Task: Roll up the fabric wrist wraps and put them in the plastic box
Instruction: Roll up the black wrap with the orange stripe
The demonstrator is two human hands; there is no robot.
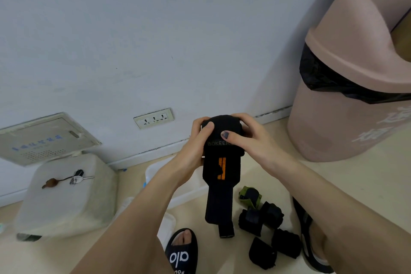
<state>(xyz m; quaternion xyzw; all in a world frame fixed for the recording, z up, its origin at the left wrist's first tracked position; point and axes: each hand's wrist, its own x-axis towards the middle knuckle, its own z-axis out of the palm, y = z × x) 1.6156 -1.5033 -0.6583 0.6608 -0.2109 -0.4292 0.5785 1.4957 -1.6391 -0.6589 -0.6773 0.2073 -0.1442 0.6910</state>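
At mid-frame, your left hand [195,140] and right hand [246,138] both grip the rolled top of a black fabric wrist wrap with orange markings [220,167], its tail hanging down. Behind your left forearm lies the white plastic box [153,169]. Rolled dark wraps [266,229] sit on the floor, lower right.

There is only one view, from a wide-angle camera on the person's head. It looks forward and down toward the pale blue-grey wall [155,29] and the beige tiled floor [278,169]. The two bare forearms come in from the bottom edge, so the camera is close to them. The tall pink plastic bin [347,118] bends at the right edge because of the lens.
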